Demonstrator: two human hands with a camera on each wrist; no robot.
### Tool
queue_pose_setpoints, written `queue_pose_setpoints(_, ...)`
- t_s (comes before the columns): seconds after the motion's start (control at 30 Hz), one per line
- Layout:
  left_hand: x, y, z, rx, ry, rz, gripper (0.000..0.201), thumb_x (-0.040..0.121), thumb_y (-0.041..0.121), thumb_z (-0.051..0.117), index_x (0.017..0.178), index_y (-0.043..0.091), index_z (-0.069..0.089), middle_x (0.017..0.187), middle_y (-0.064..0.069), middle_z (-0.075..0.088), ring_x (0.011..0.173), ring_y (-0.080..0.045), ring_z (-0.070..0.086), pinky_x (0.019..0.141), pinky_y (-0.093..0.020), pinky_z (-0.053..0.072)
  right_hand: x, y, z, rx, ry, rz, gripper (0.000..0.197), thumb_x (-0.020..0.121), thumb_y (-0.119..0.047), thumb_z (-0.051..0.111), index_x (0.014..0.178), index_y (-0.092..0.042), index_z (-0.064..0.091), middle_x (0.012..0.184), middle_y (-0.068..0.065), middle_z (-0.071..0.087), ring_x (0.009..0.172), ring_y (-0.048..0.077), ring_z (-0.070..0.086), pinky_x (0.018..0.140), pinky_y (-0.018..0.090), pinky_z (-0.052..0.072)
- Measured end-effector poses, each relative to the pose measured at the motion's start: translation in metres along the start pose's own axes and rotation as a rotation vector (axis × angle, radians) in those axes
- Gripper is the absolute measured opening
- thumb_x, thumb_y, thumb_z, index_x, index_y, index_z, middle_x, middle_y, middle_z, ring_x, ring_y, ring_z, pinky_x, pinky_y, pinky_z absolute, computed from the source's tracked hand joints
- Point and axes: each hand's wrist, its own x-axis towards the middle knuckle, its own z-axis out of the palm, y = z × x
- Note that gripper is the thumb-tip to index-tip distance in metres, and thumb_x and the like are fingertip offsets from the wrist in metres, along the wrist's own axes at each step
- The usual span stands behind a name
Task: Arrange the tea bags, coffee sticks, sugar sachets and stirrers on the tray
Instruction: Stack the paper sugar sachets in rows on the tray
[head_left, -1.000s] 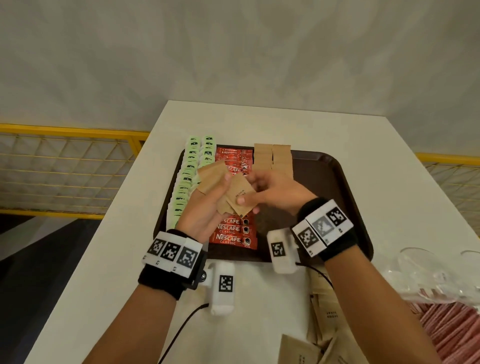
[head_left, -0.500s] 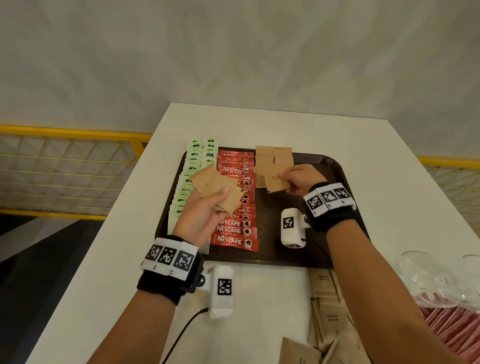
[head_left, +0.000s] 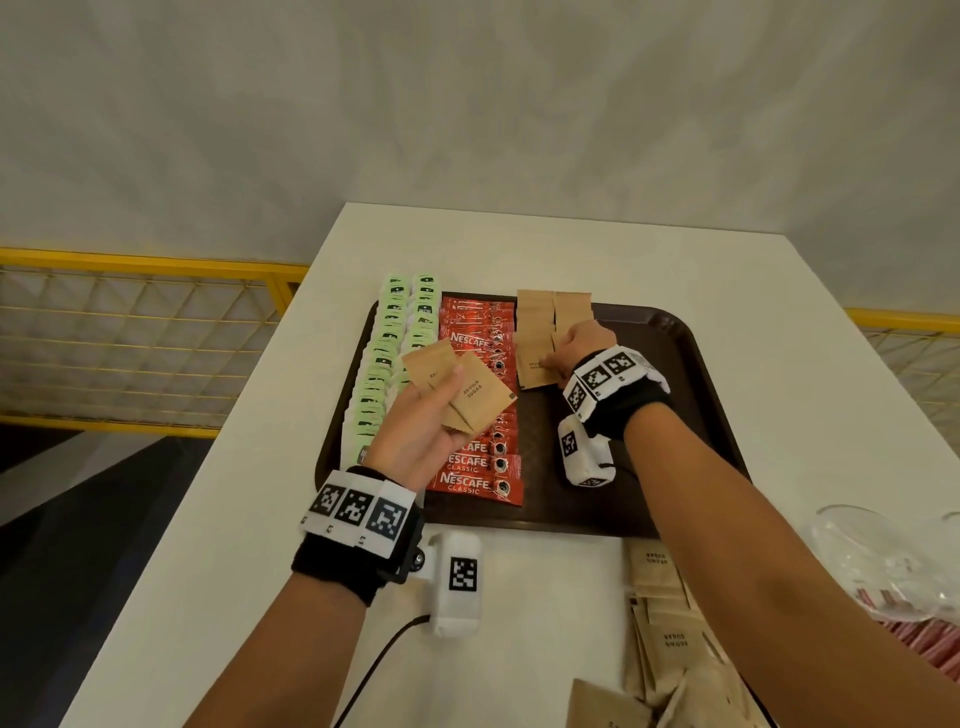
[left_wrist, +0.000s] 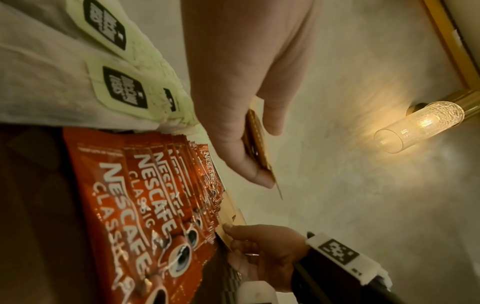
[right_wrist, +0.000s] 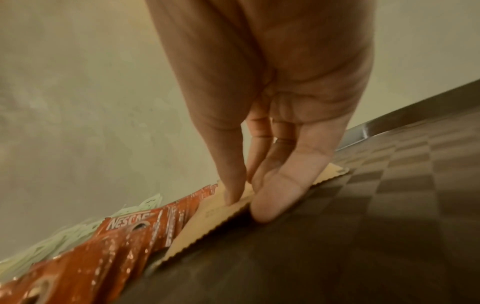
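A dark brown tray (head_left: 691, 332) holds rows of green tea bags (head_left: 395, 343), red coffee sticks (head_left: 478, 322) and brown sugar sachets (head_left: 550, 312). My left hand (head_left: 431, 415) hovers over the coffee sticks and grips a few fanned sugar sachets (head_left: 467, 389), seen edge-on (left_wrist: 255, 133) in the left wrist view. My right hand (head_left: 576, 348) pinches one sugar sachet (head_left: 535, 371) at the near end of the sugar rows. In the right wrist view, finger and thumb (right_wrist: 246, 201) pinch that sachet (right_wrist: 207, 222) flat against the tray floor (right_wrist: 363, 226), beside the coffee sticks (right_wrist: 124, 232).
Loose sugar sachets (head_left: 660, 623) lie on the white table (head_left: 571, 244) in front of the tray, at the right. Clear glasses (head_left: 872, 561) and red packets (head_left: 924, 654) sit at the right edge. A yellow railing (head_left: 145, 260) runs beyond the table's left side.
My right hand drew one sachet from the bunch in my left hand, carried it right and away, and lowered it onto the tray. The left hand has barely moved.
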Motion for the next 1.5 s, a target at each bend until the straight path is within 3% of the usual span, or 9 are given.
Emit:
queue_pose_setpoints(0.23, -0.002, 0.005, 0.009, -0.073, -0.064, -0.038, 0.031, 0.09, -0.01, 0.04, 0.11, 0.012, 0.048, 0.107, -0.012, 0.057, 0.099, -0.026, 0.057, 0.079, -0.042, 0.051, -0.026, -0.002, -0.018, 0.081, 0.161, -0.147, 0.023, 0.09, -0.03, 0.058, 0.074, -0.015, 0.05, 0.096, 0.008, 0.064, 0.087, 0.022, 0.061, 0.08, 0.033, 0.051)
queue_pose_setpoints(0.43, -0.002, -0.001, 0.014, 0.097, -0.168, 0.026, 0.05, 0.088, -0.01, 0.048, 0.133, 0.012, 0.041, 0.116, -0.008, 0.061, 0.104, -0.023, 0.062, 0.079, -0.036, 0.058, -0.078, -0.008, -0.031, 0.344, -0.429, -0.378, 0.031, 0.083, -0.033, 0.067, 0.107, -0.013, 0.063, 0.092, 0.001, 0.064, 0.074, 0.008, 0.061, 0.061, 0.02, 0.05)
queue_pose_setpoints(0.57, -0.002, -0.003, 0.014, 0.039, -0.183, 0.031, 0.051, 0.089, -0.005, 0.049, 0.136, 0.012, 0.039, 0.124, -0.011, 0.059, 0.105, -0.024, 0.063, 0.078, -0.036, 0.058, -0.084, -0.001, -0.033, 0.54, -0.384, -0.395, 0.017, 0.083, -0.011, 0.067, 0.098, -0.004, 0.062, 0.08, 0.004, 0.063, 0.053, 0.002, 0.06, 0.05, 0.013, 0.047)
queue_pose_setpoints(0.83, 0.001, -0.004, 0.015, -0.003, -0.158, 0.091, 0.045, 0.09, -0.007, 0.046, 0.133, 0.008, 0.042, 0.114, -0.01, 0.063, 0.101, -0.02, 0.063, 0.079, -0.031, 0.058, -0.09, 0.023, -0.039, 1.009, -0.484, -0.176, 0.009, 0.086, -0.005, 0.06, 0.095, -0.008, 0.06, 0.09, 0.005, 0.07, 0.078, 0.016, 0.07, 0.059, 0.022, 0.058)
queue_pose_setpoints(1.0, 0.002, -0.007, 0.012, 0.011, -0.091, 0.122, 0.036, 0.089, -0.006, 0.049, 0.121, 0.01, 0.051, 0.108, -0.008, 0.064, 0.1, -0.019, 0.063, 0.08, -0.031, 0.056, -0.052, 0.033, -0.048, 0.849, -0.203, 0.046, 0.004, 0.089, -0.008, 0.059, 0.086, -0.009, 0.059, 0.108, 0.014, 0.063, 0.084, 0.02, 0.063, 0.062, 0.03, 0.057)
queue_pose_setpoints(1.1, 0.002, -0.008, 0.011, -0.005, -0.086, 0.117, 0.029, 0.09, -0.006, 0.049, 0.111, 0.014, 0.055, 0.103, -0.007, 0.066, 0.095, -0.018, 0.064, 0.079, -0.032, 0.057, -0.027, 0.04, -0.046, 0.679, -0.149, 0.148, 0.009, 0.088, -0.006, 0.061, 0.08, -0.01, 0.06, 0.099, 0.013, 0.063, 0.075, 0.017, 0.058, 0.065, 0.031, 0.055)
queue_pose_setpoints(1.23, 0.004, -0.008, 0.01, -0.001, -0.076, 0.117, 0.028, 0.09, -0.005, 0.049, 0.107, 0.016, 0.055, 0.103, -0.006, 0.065, 0.095, -0.018, 0.064, 0.08, -0.032, 0.056, -0.013, 0.04, -0.041, 0.518, -0.111, 0.192, 0.008, 0.084, -0.002, 0.065, 0.079, -0.007, 0.062, 0.093, 0.015, 0.062, 0.072, 0.02, 0.058, 0.077, 0.036, 0.056)
queue_pose_setpoints(1.37, 0.006, -0.008, 0.008, -0.005, -0.065, 0.116, 0.032, 0.089, -0.005, 0.05, 0.115, 0.014, 0.053, 0.107, -0.008, 0.064, 0.1, -0.02, 0.062, 0.08, -0.033, 0.056, -0.002, 0.039, -0.035, 0.411, -0.051, 0.207, 0.011, 0.078, -0.005, 0.071, 0.087, -0.004, 0.065, 0.1, 0.016, 0.067, 0.097, 0.03, 0.065, 0.087, 0.045, 0.054)
queue_pose_setpoints(1.5, 0.006, -0.009, 0.007, -0.025, -0.053, 0.112, 0.032, 0.089, -0.006, 0.05, 0.114, 0.014, 0.053, 0.105, -0.006, 0.064, 0.098, -0.019, 0.062, 0.076, -0.031, 0.057, 0.0, 0.035, -0.031, 0.222, 0.036, 0.188, 0.022, 0.079, -0.016, 0.072, 0.093, -0.002, 0.063, 0.094, 0.011, 0.065, 0.091, 0.026, 0.063, 0.084, 0.036, 0.052)
